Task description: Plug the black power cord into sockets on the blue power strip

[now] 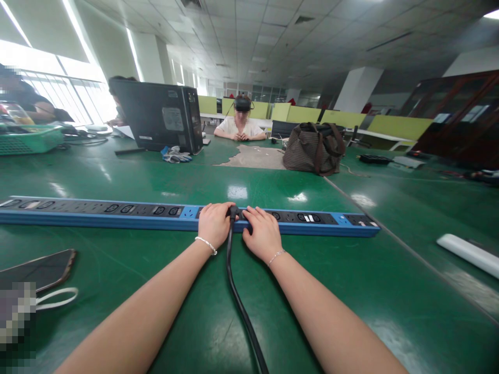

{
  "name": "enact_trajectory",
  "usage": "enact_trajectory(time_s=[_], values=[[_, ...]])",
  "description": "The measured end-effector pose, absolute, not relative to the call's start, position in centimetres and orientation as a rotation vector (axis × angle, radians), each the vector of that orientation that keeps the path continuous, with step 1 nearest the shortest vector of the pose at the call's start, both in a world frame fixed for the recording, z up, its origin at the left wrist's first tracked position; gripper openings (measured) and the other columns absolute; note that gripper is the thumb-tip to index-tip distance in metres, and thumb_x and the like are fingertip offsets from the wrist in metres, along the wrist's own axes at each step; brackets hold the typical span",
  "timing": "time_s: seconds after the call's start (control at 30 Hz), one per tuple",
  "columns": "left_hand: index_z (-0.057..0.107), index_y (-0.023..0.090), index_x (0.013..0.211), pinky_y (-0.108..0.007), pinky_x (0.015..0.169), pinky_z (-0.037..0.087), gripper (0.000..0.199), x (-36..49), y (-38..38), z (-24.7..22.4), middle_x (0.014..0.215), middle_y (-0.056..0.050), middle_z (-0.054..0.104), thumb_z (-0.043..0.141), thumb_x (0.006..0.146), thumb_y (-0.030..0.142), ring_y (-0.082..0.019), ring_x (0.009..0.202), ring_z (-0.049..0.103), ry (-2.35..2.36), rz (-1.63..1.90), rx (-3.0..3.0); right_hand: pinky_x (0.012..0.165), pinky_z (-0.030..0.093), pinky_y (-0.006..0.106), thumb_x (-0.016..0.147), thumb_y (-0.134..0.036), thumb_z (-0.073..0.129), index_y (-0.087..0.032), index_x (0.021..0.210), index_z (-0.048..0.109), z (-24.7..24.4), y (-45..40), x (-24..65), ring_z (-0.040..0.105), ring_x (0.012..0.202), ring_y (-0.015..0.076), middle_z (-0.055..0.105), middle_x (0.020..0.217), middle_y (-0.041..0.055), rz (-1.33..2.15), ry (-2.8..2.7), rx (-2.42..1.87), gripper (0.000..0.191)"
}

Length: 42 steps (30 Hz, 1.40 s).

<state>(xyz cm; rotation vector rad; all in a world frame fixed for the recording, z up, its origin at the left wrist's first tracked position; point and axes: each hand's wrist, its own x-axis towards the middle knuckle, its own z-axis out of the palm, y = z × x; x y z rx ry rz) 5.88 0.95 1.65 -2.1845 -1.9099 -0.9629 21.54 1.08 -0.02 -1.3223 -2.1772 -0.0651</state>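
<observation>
A long blue power strip [128, 222] with black sockets lies across the green table. Near its middle, a black plug [233, 212] stands at a socket; whether it is fully seated I cannot tell. My left hand [214, 222] is closed at the plug's left side, its fingertips against it and its palm over the strip. On the right of the plug, my right hand [263, 231] spans the strip, fingers on top and thumb at the front side. A thick black cable [236, 293] runs from the plug down between my forearms towards me.
A phone [42, 270] lies at near left, and a white bar-shaped object [471, 252] at right. Farther back are a green basket [33, 140], a black computer case [159, 114], gloves [176, 155] and a brown bag [312, 150]. A person [240, 124] sits across the table.
</observation>
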Motion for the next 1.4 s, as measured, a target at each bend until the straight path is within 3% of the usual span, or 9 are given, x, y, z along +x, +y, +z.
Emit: enact_trajectory(time_s=[0.17,0.37,0.53,0.8,0.97,1.2,1.4], values=[[0.055,0.016,0.114,-0.036,0.093,0.043,0.032,6.1,0.4,4.9,0.109,-0.01,0.064,0.048,0.085,0.028,-0.022,0.105,0.055,-1.788,-1.367,-2.016,0.106,0.027,0.038,0.077,-0.023,0.051,-0.022,0.121,0.058,-0.2,1.2,21.5,0.041,0.125,0.0203,0.054,0.133,0.0009,-0.072,-2.163,-1.323,0.045],[0.056,0.019,0.111,-0.039,0.091,0.043,0.035,1.7,0.2,8.7,0.105,-0.009,0.066,0.052,0.08,0.035,-0.024,0.101,0.056,-1.729,-1.226,-2.167,0.105,0.028,0.039,0.077,-0.023,0.05,-0.021,0.121,0.058,-0.2,1.2,21.6,0.041,0.125,0.0209,0.054,0.133,0.0008,-0.081,-2.176,-1.325,0.045],[0.055,0.017,0.109,-0.038,0.08,0.048,0.045,-5.8,0.7,7.1,0.095,-0.008,0.067,0.048,0.076,0.048,-0.024,0.084,0.062,-2.01,-1.063,-2.328,0.104,0.029,0.039,0.076,-0.023,0.051,-0.021,0.12,0.059,-0.1,1.2,21.6,0.043,0.124,0.0213,0.054,0.132,0.0008,-0.083,-2.171,-1.323,0.045],[0.054,0.019,0.105,-0.041,0.091,0.046,0.06,-8.0,0.9,4.7,0.092,-0.006,0.07,0.059,0.064,0.062,-0.024,0.091,0.064,-2.285,-1.133,-2.495,0.103,0.03,0.04,0.076,-0.023,0.051,-0.022,0.119,0.059,-0.2,1.2,21.5,0.042,0.125,0.0211,0.054,0.132,0.0013,-0.08,-2.158,-1.329,0.044],[0.055,0.019,0.106,-0.037,0.091,0.046,0.06,-8.1,1.3,4.1,0.095,-0.006,0.071,0.058,0.064,0.061,-0.023,0.096,0.063,-2.276,-1.134,-2.532,0.103,0.03,0.039,0.076,-0.022,0.051,-0.022,0.119,0.059,-0.1,1.2,21.5,0.043,0.124,0.021,0.055,0.132,0.001,-0.085,-2.158,-1.327,0.045],[0.062,0.023,0.103,-0.033,0.085,0.047,0.044,-6.8,0.6,5.1,0.101,-0.004,0.07,0.06,0.066,0.047,-0.024,0.093,0.063,-2.326,-0.747,-2.344,0.103,0.03,0.04,0.075,-0.022,0.051,-0.022,0.12,0.059,-0.1,1.2,21.4,0.043,0.124,0.0208,0.054,0.132,0.0007,-0.077,-2.155,-1.333,0.045],[0.061,0.026,0.108,-0.03,0.084,0.046,0.043,-6.4,0.1,4.8,0.105,-0.002,0.069,0.058,0.069,0.044,-0.022,0.094,0.063,-2.33,-0.708,-2.281,0.103,0.03,0.04,0.075,-0.023,0.051,-0.022,0.119,0.059,0.0,1.1,21.5,0.043,0.124,0.021,0.055,0.132,0.0006,-0.07,-2.158,-1.33,0.045]])
